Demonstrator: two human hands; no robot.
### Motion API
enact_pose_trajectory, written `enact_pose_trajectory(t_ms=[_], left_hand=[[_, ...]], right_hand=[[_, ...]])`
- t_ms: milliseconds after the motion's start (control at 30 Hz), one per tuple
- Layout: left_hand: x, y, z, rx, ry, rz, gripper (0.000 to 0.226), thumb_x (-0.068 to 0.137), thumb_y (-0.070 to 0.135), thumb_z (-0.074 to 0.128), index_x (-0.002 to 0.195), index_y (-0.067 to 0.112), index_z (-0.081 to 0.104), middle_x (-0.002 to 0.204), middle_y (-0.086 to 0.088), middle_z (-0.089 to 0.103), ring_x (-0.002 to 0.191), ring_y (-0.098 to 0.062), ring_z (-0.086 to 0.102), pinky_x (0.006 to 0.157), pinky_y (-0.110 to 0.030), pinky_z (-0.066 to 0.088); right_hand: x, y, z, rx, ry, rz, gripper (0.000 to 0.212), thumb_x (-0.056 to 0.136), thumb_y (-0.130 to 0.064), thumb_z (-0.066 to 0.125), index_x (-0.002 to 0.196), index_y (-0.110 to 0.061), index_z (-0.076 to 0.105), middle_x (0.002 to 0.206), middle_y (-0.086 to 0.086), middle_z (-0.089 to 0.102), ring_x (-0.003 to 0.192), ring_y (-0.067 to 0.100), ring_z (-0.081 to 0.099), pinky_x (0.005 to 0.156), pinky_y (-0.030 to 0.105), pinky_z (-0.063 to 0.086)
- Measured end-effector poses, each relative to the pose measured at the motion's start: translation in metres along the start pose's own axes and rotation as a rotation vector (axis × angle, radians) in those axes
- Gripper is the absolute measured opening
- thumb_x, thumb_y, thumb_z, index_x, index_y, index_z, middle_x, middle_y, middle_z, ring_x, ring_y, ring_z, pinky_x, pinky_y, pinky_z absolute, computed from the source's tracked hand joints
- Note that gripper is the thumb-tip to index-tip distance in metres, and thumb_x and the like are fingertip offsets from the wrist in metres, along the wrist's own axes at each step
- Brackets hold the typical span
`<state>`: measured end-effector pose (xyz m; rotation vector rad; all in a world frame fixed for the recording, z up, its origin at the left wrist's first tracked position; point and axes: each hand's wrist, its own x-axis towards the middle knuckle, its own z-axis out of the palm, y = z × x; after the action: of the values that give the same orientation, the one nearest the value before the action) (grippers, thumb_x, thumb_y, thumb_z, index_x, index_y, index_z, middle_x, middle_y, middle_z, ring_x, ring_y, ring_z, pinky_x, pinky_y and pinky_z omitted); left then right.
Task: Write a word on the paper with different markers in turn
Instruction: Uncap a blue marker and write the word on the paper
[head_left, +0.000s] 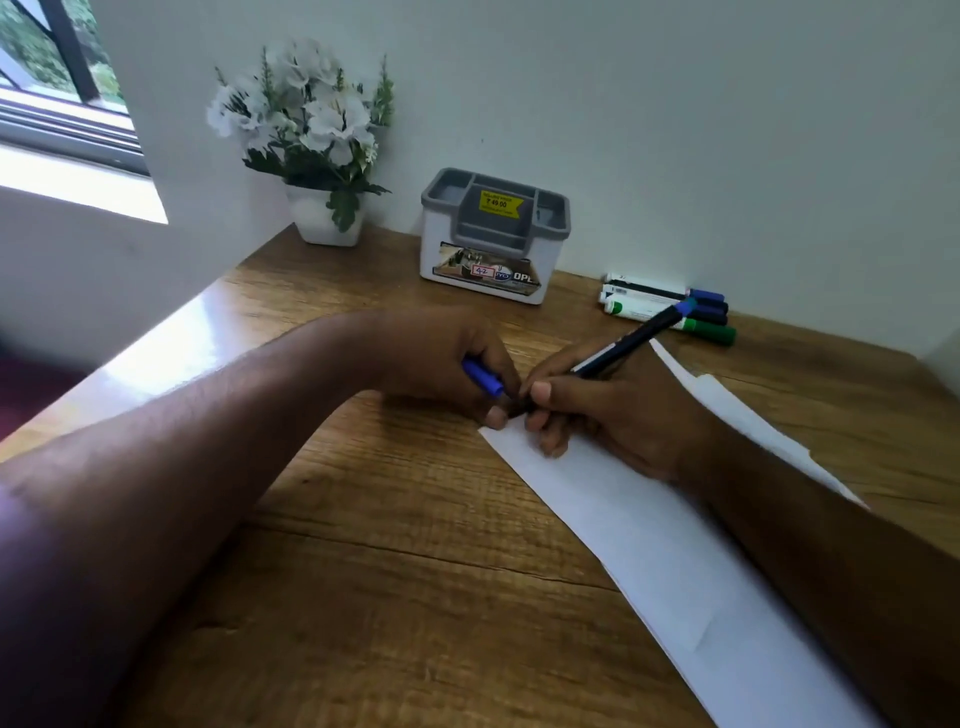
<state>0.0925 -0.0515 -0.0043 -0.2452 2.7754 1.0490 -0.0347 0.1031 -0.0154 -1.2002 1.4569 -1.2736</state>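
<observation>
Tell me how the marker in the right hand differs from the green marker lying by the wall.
The held marker is dark-bodied, tilted in the right hand, uncapped, its blue cap gripped by the left hand. The green marker is white-bodied, capped and lying flat on the desk. Both look slim and alike in shape.
</observation>
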Motion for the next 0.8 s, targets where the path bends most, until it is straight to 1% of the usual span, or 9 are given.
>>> enact_pose_trajectory(t_ms=[33,133,233,333,400,467,600,700,800], left_hand=[[0.0004,-0.0014,-0.0006,0.027,-0.003,0.009,0.030,0.081,0.017,0.070,0.081,0.046,0.066,0.081,0.041,0.062,0.086,0.011,0.058,0.079,-0.021,0.042],[0.0013,-0.0028,-0.0018,0.059,-0.013,0.020,0.036,0.083,0.014,0.067,0.088,0.049,0.064,0.083,0.046,0.058,0.087,0.015,0.055,0.076,-0.016,0.038],[0.0023,-0.0030,-0.0025,0.018,-0.002,0.023,0.032,0.081,0.014,0.069,0.092,0.044,0.068,0.089,0.037,0.064,0.090,0.009,0.058,0.078,-0.016,0.042],[0.0030,-0.0046,-0.0033,-0.024,-0.003,0.016,0.028,0.078,0.017,0.072,0.097,0.038,0.071,0.091,0.036,0.065,0.090,0.009,0.059,0.083,-0.020,0.044],[0.0034,-0.0047,-0.0040,-0.031,-0.012,0.011,0.026,0.077,0.021,0.073,0.096,0.038,0.072,0.092,0.037,0.065,0.092,0.008,0.059,0.088,-0.025,0.045],[0.0035,-0.0052,-0.0044,-0.023,-0.016,-0.001,0.026,0.076,0.024,0.072,0.097,0.040,0.071,0.092,0.039,0.063,0.093,0.007,0.058,0.090,-0.028,0.046],[0.0034,-0.0050,-0.0048,-0.011,-0.022,0.005,0.026,0.077,0.023,0.072,0.099,0.037,0.071,0.087,0.042,0.062,0.089,0.011,0.057,0.084,-0.023,0.044],[0.0032,-0.0046,-0.0045,-0.011,-0.015,0.006,0.026,0.077,0.024,0.072,0.098,0.037,0.071,0.089,0.041,0.062,0.091,0.011,0.057,0.083,-0.021,0.043],[0.0026,-0.0039,-0.0044,-0.034,-0.018,-0.002,0.025,0.077,0.022,0.072,0.097,0.037,0.071,0.086,0.043,0.061,0.088,0.014,0.056,0.076,-0.016,0.040]], right_hand=[[0.0003,0.0033,0.0003,-0.013,0.008,0.014,0.010,0.079,0.000,0.063,0.075,-0.002,0.072,0.060,0.011,0.069,0.048,0.019,0.065,0.047,0.024,0.055],[0.0011,0.0034,-0.0018,-0.060,0.024,0.039,0.007,0.081,0.002,0.064,0.079,0.002,0.071,0.060,0.010,0.069,0.048,0.018,0.064,0.047,0.024,0.054],[0.0013,0.0012,-0.0011,-0.158,0.015,0.029,0.007,0.082,0.000,0.065,0.083,0.004,0.070,0.061,0.009,0.069,0.049,0.016,0.063,0.047,0.023,0.054],[-0.0013,0.0011,0.0036,-0.243,0.005,-0.013,0.007,0.083,-0.002,0.065,0.082,0.001,0.072,0.061,0.006,0.069,0.049,0.014,0.063,0.046,0.021,0.053],[-0.0022,0.0015,0.0048,-0.266,0.015,-0.029,0.008,0.083,-0.003,0.066,0.081,-0.003,0.073,0.061,0.005,0.070,0.049,0.013,0.063,0.046,0.021,0.053],[-0.0019,0.0025,0.0051,-0.279,0.012,-0.029,0.007,0.083,-0.004,0.066,0.081,-0.004,0.073,0.062,0.005,0.070,0.050,0.014,0.063,0.046,0.021,0.053],[-0.0021,0.0023,0.0065,-0.292,0.000,-0.031,0.008,0.083,-0.003,0.066,0.084,-0.001,0.073,0.063,0.006,0.070,0.051,0.014,0.063,0.046,0.021,0.053],[-0.0027,0.0008,0.0069,-0.320,-0.020,-0.030,0.009,0.082,-0.002,0.066,0.082,-0.005,0.074,0.064,0.006,0.071,0.050,0.013,0.062,0.046,0.020,0.053],[-0.0019,0.0009,0.0042,-0.306,-0.021,-0.007,0.007,0.082,-0.002,0.067,0.083,-0.001,0.074,0.064,0.008,0.071,0.051,0.015,0.063,0.047,0.021,0.054]])
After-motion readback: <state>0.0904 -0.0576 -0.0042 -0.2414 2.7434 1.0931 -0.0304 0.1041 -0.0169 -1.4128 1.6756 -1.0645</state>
